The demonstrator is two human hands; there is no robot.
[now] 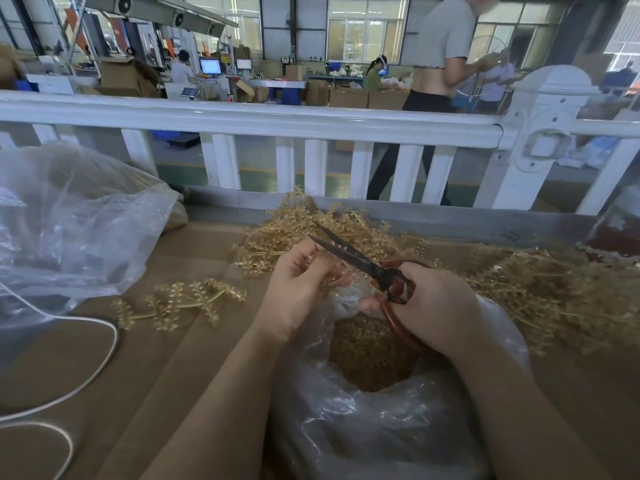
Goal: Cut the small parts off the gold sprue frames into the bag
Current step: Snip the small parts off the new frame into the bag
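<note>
The left hand (294, 289) pinched a blurred gold sprue frame (334, 277) above the clear bag (363, 427), open at the table's near edge and holding loose gold parts (370, 351). The right hand (436, 306) gripped red-handled scissors (360, 263), blades slightly parted. More frames (540, 296) lay heaped toward the far edge.

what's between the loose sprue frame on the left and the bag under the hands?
Head view: the left forearm crosses that stretch. Otherwise only bare brown cardboard separates the loose sprue frame from the bag.
</note>
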